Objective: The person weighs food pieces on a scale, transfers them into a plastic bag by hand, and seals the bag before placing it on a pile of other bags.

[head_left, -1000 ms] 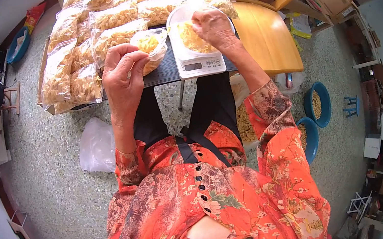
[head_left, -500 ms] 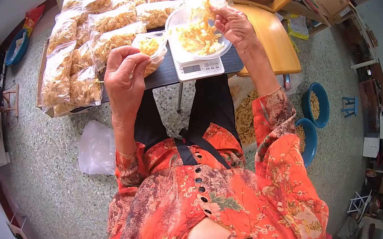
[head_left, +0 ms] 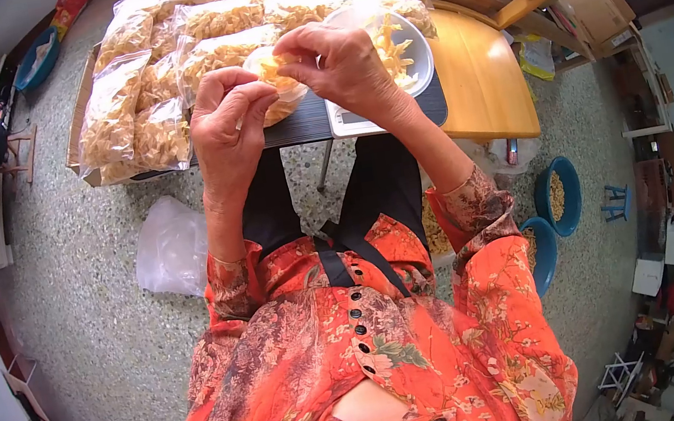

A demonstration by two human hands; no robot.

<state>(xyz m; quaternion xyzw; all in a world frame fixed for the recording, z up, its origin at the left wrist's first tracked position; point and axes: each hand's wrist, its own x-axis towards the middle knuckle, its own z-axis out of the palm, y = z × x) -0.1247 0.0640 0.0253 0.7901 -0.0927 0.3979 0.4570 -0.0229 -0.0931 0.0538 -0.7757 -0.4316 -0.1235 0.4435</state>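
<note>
My left hand (head_left: 230, 122) is closed in a pinch on the rim of a clear plastic bag (head_left: 283, 107) that stands open at the table's front edge. Pale yellow dried strips (head_left: 269, 71) show in the bag's mouth. Over that mouth, my right hand (head_left: 346, 65) is bent with fingertips together, at the strips; its fingers partly hide what they hold. Right of it, a white plastic bowl (head_left: 422, 54) with more strips sits on a white kitchen scale (head_left: 349, 124), whose display is mostly covered by my right wrist.
Several filled bags (head_left: 222, 53) lie in rows across the dark table (head_left: 303, 128). A wooden chair (head_left: 482, 75) stands to the right. Blue basins (head_left: 561, 194) with dried pieces are on the floor at right, and a white plastic bag (head_left: 173, 248) lies on the floor at left.
My right hand has moved left from above the bowl, where it held a clump of strips, to the open bag's mouth. My left hand keeps its pinch at the bag. The view has shifted slightly.
</note>
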